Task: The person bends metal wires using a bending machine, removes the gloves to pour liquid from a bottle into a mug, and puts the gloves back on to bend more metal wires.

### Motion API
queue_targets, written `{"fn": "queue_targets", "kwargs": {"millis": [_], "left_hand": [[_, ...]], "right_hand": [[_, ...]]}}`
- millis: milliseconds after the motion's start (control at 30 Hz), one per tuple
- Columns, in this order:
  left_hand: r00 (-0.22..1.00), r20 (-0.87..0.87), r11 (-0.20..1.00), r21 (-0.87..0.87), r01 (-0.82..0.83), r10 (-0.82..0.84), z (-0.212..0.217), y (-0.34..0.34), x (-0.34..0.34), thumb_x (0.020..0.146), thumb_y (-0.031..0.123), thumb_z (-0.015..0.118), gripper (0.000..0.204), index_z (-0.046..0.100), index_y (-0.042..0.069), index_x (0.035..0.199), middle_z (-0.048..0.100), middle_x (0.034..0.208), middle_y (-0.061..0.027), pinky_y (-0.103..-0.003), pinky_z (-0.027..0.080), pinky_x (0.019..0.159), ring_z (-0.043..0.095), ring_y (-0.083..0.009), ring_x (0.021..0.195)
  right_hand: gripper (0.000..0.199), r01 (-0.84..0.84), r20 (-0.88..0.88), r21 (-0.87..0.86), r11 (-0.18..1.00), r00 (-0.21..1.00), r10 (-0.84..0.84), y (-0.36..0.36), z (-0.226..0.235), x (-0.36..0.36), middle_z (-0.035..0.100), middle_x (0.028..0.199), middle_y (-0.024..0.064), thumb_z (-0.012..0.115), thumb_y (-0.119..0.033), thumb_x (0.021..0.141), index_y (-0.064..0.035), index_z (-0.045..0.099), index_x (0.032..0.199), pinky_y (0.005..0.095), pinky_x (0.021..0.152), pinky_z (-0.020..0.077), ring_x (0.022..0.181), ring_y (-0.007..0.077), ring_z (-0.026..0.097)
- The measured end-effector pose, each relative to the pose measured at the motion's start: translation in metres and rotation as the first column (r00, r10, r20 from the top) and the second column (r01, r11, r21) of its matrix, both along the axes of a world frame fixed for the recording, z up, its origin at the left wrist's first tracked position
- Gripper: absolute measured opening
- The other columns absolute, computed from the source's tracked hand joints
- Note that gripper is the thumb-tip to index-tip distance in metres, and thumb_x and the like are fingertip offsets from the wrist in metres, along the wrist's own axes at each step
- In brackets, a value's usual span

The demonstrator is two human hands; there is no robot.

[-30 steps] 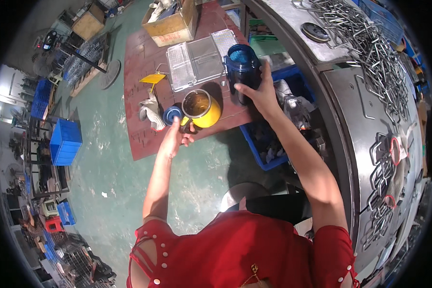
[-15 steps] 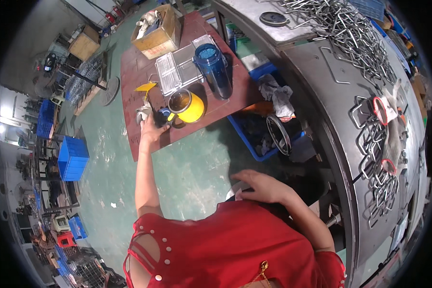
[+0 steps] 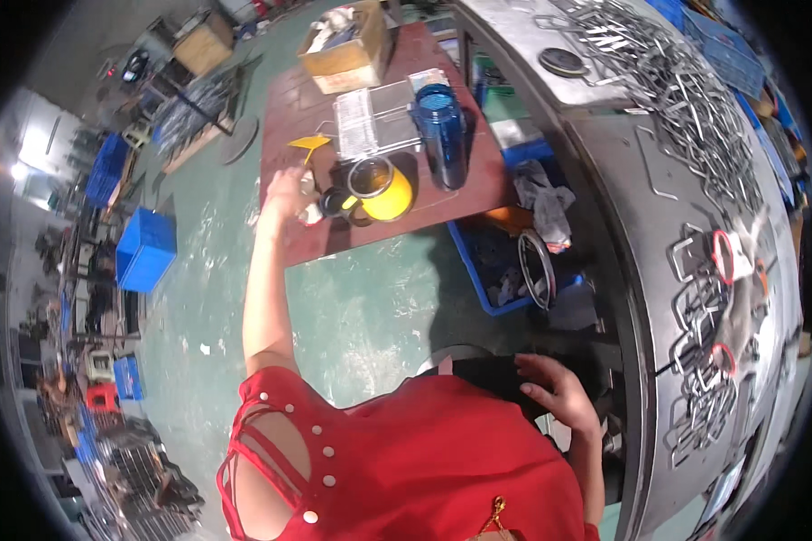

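My left hand (image 3: 289, 191) reaches far out to the left edge of a dark red table (image 3: 370, 236). Its fingers curl down around a small whitish item that I cannot make out, mostly hidden by the hand. Close to its right are a small dark round object (image 3: 335, 200) and a yellow mug (image 3: 390, 197) with a dark inside. A yellow flat piece (image 3: 309, 142) sticks up just beyond the hand. My right hand (image 3: 561, 393) hangs near my lap beside the steel workbench, fingers apart and nothing in it.
On the red table stand a tall blue bottle (image 3: 442, 144), wire racks (image 3: 356, 126) and a cardboard box (image 3: 347, 68). Bent metal rods (image 3: 668, 99) and a grey glove (image 3: 738, 298) lie on the workbench (image 3: 613, 180) at right. A blue bin (image 3: 478, 270) sits beneath.
The view has shifted, so the table appears farther right. My left hand has closed over the whitish item at the table's edge. My right hand has moved right, away from my lap.
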State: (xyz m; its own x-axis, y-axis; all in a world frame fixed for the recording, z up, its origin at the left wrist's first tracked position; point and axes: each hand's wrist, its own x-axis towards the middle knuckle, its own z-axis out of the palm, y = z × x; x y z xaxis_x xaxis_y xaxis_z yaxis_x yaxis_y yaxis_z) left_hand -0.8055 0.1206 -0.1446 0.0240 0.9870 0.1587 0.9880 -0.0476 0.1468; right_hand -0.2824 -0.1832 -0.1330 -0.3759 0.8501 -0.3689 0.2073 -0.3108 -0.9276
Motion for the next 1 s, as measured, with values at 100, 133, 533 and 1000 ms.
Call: {"fn": "queue_targets", "kwargs": {"millis": [100, 133, 533, 1000], "left_hand": [[0.993, -0.115, 0.963, -0.269, -0.029, -0.002, -0.022, -0.005, 0.002, 0.059, 0.036, 0.092, 0.103, 0.047, 0.014, 0.148, 0.052, 0.146, -0.0139, -0.044, 0.037, 0.115, 0.041, -0.0345, 0.140], [0.992, -0.121, 0.928, -0.367, -0.068, 0.024, -0.032, -0.004, 0.005, 0.059, 0.040, 0.091, 0.108, 0.040, 0.017, 0.152, 0.047, 0.150, -0.0123, -0.048, 0.034, 0.116, 0.036, -0.0345, 0.143], [0.866, 0.491, 0.995, -0.041, -0.085, 0.095, -0.065, 0.014, -0.001, 0.060, 0.025, 0.090, 0.078, 0.057, 0.000, 0.126, 0.060, 0.119, -0.0208, -0.042, 0.048, 0.101, 0.060, -0.0353, 0.113], [0.450, 0.664, 0.605, 0.004, 0.796, -0.597, 0.024, -0.141, 0.235, 0.062, 0.034, 0.091, 0.095, 0.048, 0.006, 0.140, 0.054, 0.131, -0.0167, -0.044, 0.046, 0.103, 0.056, -0.0372, 0.119]], "right_hand": [[0.047, 0.017, -0.049, -0.058, 0.998, 0.999, -0.020, -0.003, -0.015, -0.001, 0.062, 0.125, 0.0114, 0.071, -0.009, 0.092, -0.0040, 0.056, 0.136, 0.0330, 0.095, 0.0512, 0.112, 0.0192, 0.061], [0.047, 0.019, -0.066, -0.092, 0.996, 0.998, -0.025, -0.004, -0.020, -0.002, 0.062, 0.124, 0.0109, 0.071, -0.009, 0.092, -0.0043, 0.056, 0.136, 0.0325, 0.094, 0.0512, 0.112, 0.0189, 0.061], [0.047, 0.047, -0.003, -0.092, 0.995, 0.999, -0.047, 0.003, -0.023, -0.004, 0.064, 0.125, 0.0139, 0.072, -0.011, 0.091, -0.0040, 0.057, 0.135, 0.0338, 0.095, 0.0519, 0.113, 0.0218, 0.063], [0.061, -0.177, -0.707, -0.680, 0.711, 0.415, -0.573, 0.094, -0.031, -0.090, 0.054, 0.140, 0.0110, 0.055, -0.042, 0.102, -0.0152, 0.035, 0.153, 0.0456, 0.098, 0.0504, 0.125, 0.0274, 0.056]]}}
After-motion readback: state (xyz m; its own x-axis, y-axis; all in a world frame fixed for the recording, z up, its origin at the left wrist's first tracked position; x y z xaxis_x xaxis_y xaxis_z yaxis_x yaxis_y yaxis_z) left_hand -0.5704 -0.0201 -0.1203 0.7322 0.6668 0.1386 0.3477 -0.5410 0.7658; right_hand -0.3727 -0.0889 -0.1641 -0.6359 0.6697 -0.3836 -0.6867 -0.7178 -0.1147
